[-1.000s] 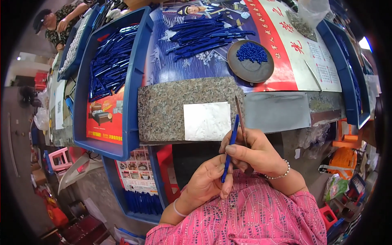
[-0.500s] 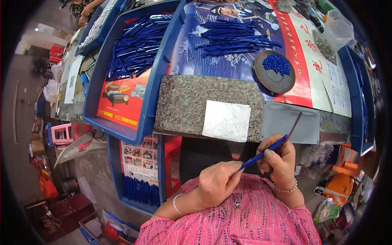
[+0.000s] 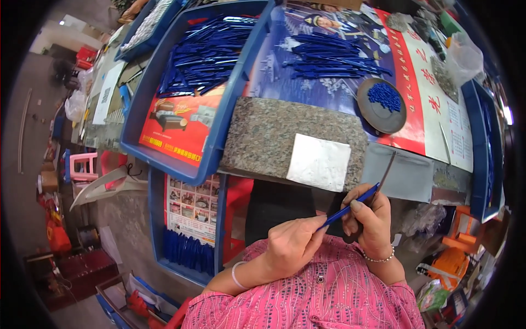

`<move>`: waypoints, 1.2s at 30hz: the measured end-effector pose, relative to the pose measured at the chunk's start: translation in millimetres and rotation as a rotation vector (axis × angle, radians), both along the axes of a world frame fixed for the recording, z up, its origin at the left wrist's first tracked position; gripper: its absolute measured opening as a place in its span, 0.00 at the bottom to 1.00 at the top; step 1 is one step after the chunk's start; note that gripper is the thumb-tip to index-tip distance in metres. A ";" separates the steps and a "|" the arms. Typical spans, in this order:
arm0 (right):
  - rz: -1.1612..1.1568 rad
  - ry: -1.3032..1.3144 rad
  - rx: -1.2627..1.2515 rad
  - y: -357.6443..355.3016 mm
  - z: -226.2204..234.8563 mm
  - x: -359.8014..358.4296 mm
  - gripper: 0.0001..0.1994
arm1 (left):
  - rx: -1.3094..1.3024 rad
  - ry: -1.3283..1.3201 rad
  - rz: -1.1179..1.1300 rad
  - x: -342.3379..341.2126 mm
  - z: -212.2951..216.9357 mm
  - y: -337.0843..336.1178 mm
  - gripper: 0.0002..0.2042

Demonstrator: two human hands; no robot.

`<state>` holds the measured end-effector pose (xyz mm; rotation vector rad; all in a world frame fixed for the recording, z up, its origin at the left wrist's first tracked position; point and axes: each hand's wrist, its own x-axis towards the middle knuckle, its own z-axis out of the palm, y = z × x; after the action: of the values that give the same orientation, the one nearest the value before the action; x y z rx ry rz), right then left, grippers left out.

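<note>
A slim blue strip (image 3: 341, 214) runs slantwise between my hands above my lap. Its lower end is pinched in the fingers of my left hand (image 3: 293, 245). My right hand (image 3: 371, 220) grips near its upper end, and a thin dark stick-like tool (image 3: 388, 167) points up out of the same hand; its exact kind I cannot make out. Ahead of them, a folded white sheet (image 3: 319, 162) lies on a speckled stone slab (image 3: 263, 131). A pile of similar blue strips (image 3: 337, 57) lies farther back, beside a round dark dish (image 3: 393, 125) with small blue pieces (image 3: 384, 97).
On the left stands a blue tray (image 3: 211, 156) with many blue strips. Below the table edge, a second blue tray (image 3: 220, 219) holds more blue pieces. A grey plate (image 3: 402, 183) sits right of the slab. Another blue tray (image 3: 481, 148) stands at the far right.
The table and trays have shifted slightly to the right in view. Both hands keep hold of the strip, and the dark tool points more steeply upward.
</note>
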<state>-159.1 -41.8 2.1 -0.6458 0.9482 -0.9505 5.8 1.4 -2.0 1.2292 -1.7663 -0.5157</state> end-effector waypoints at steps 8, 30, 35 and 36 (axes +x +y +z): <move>0.341 0.179 -0.033 11.6 11.6 32.3 0.10 | 0.103 -0.028 0.144 41.2 1.1 38.3 0.10; 0.807 0.593 -0.631 12.2 11.5 72.6 0.08 | 0.669 -0.959 1.104 333.8 -110.1 268.5 0.06; 0.874 0.483 -0.743 9.6 -1.1 66.8 0.09 | 0.787 -1.001 1.068 339.6 -114.7 289.4 0.04; 0.840 0.464 -0.772 10.9 -3.2 63.3 0.10 | 0.804 -1.018 1.068 337.4 -114.2 278.9 0.05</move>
<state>-95.8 -30.9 -1.1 -1.8073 0.5627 -0.3659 343.1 280.3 -116.1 3.1032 -1.2407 0.1434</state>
